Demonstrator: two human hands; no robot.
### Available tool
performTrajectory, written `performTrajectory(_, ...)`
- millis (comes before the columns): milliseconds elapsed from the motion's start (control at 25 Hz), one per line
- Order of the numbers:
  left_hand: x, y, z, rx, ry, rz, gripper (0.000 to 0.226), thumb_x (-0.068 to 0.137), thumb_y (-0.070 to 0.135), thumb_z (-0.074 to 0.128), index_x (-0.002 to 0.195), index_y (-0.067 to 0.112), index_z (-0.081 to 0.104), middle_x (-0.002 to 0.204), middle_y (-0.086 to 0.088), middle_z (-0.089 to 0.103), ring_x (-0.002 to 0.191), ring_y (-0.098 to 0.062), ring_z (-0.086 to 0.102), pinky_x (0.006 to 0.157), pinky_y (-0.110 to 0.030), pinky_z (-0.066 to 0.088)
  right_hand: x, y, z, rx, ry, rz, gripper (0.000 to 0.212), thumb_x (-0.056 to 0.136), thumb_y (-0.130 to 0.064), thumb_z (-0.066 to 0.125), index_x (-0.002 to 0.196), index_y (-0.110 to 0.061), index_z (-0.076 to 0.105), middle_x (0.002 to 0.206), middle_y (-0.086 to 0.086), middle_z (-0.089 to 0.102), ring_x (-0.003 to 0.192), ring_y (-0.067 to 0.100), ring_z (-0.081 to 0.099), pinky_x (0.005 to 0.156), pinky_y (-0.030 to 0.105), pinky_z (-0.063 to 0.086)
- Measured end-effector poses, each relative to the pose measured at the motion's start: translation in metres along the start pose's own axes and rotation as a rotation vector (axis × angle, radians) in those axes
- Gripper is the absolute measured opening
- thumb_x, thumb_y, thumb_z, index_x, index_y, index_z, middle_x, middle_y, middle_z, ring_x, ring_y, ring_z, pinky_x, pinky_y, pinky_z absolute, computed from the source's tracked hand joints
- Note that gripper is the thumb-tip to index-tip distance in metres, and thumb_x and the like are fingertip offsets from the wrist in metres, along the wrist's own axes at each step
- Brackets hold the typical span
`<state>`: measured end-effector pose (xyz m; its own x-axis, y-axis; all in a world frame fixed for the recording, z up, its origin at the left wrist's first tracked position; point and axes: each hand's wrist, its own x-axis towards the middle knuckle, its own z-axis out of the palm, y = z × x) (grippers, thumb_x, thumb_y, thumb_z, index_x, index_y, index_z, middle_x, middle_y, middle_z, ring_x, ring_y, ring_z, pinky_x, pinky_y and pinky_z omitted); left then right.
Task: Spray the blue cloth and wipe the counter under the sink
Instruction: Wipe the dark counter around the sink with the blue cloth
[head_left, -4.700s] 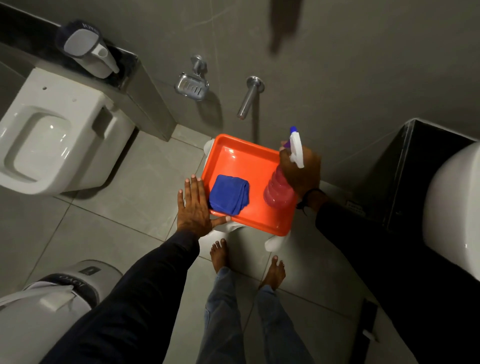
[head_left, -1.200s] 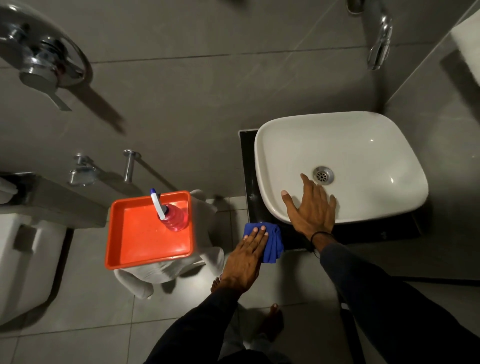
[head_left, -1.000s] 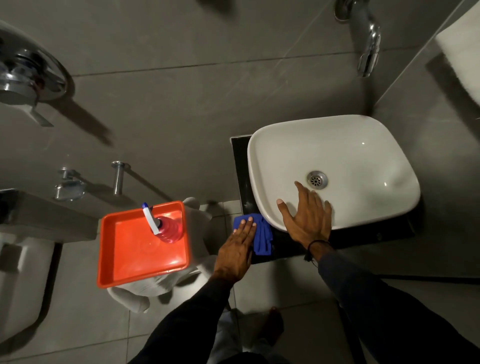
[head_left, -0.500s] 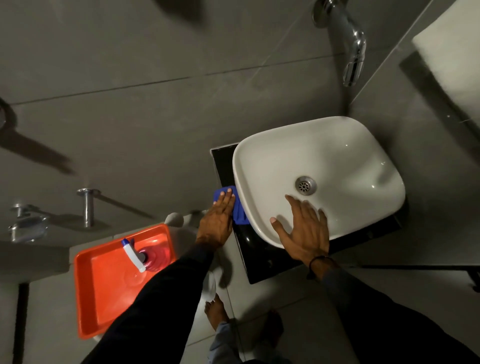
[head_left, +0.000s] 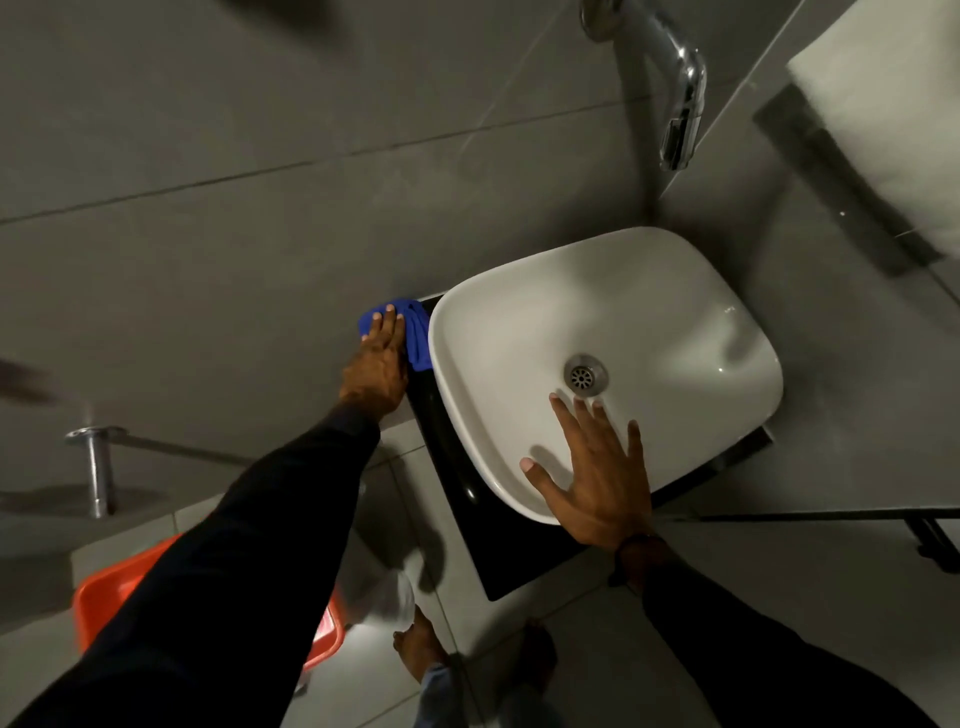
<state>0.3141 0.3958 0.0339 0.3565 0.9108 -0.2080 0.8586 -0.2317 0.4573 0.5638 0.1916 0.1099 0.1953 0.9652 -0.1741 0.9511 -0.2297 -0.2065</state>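
Tray (head_left: 111, 587): nearest us, orange, low under our left sleeve and well behind the fingers of either hand. Mostly hidden; we cannot see a spray bottle here.

Right hand (head_left: 597, 478): fingers spread flat, gripping nothing. The palm sits on the near rim of the sink (head_left: 649, 312), fingertips pointing at the drain (head_left: 585, 375), which lies just past them. We judge this a bracing hand, taking our weight while the other arm reaches far.

Counter (head_left: 498, 551): black, glossy, showing as a strip around the sink's near and left sides. The bare part lies behind the left fingers and to the left of the right thumb.

Left hand (head_left: 378, 364): stretched out, fingers extended and pressed flat on the cloth (head_left: 415, 332), pinning it down, not pinching it. Flat pressure suits a wipe, we think.

Cloth: blue, bunched, under and just beyond the left fingertips, at the counter's far left corner. Its right edge touches, or nearly touches, the sink wall. Whether it is damp we cannot tell.

Step in hand: wiping the narrow strip left of the sink, at its far end by the wall.

Faucet (head_left: 680, 104): chrome, well beyond both sets of fingers, above the basin. Untouched.
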Motion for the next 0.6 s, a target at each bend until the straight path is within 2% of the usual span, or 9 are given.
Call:
performTrajectory(240,-0.011,0.007,0.009,-0.016,0.004,-0.033,0.072,0.101,0.01,0.045,0.161,0.005,0.005,0.172,-0.013,-0.007,0.16,-0.033,-0.005,0.131,-0.045,0.012,0.0,-0.001,-0.001,0.01,-0.017,-0.002,0.087,0.083,-0.084,0.028,0.155,-0.047,-0.005,0.168,-0.006,0.013,0.156,0.018,0.01,0.124,0.06,0.008)
performTrajectory(440,-0.051,0.021,0.03,-0.053,0.004,-0.045,0.076,0.1,0.009,0.047,0.162,0.007,0.002,0.172,-0.011,-0.008,0.16,-0.032,-0.007,0.128,-0.047,0.024,0.001,0.001,0.0,0.009,-0.019,-0.015,0.087,0.083,-0.085,0.024,0.155,-0.046,-0.005,0.168,-0.006,0.013,0.156,0.018,0.011,0.123,0.061,0.009)
performTrajectory(600,-0.093,0.043,0.053,-0.103,0.026,-0.054,0.078,0.098,0.006,0.047,0.162,0.01,0.002,0.172,-0.008,-0.007,0.16,-0.03,-0.007,0.13,-0.046,0.017,0.001,0.002,0.001,0.012,-0.02,-0.028,0.088,0.081,-0.086,0.021,0.155,-0.045,-0.003,0.168,-0.006,0.017,0.156,0.018,0.013,0.123,0.061,0.01)
